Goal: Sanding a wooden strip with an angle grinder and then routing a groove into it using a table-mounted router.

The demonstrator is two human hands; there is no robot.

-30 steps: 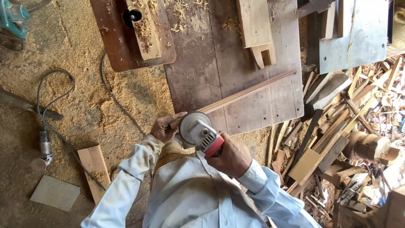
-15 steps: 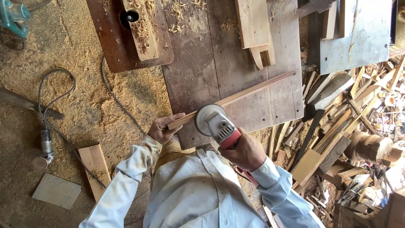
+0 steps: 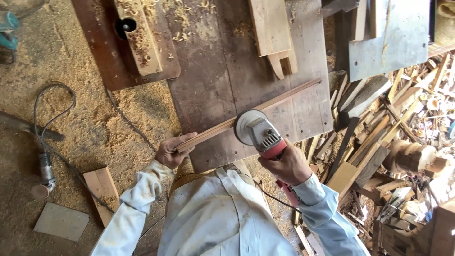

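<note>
A long thin wooden strip [image 3: 279, 98] lies slanted across a dark worn bench top [image 3: 213, 80]. My left hand [image 3: 171, 150] grips its near end. My right hand [image 3: 285, 166] holds a red and grey angle grinder [image 3: 263, 136] by its body, with the round sanding disc [image 3: 246, 124] resting on the strip about a third of the way along. Pale sleeves cover both arms.
A wooden block [image 3: 271, 33] and a brown board with a hole [image 3: 125, 42] lie farther up the bench. Sawdust covers the floor at left, with a second power tool and its cable [image 3: 45, 168] and a short plank [image 3: 102, 189]. A scrap wood pile [image 3: 393, 142] fills the right.
The grinder and my right hand have slid to the right and up along the strip. My left hand keeps its hold on the strip's near end.
</note>
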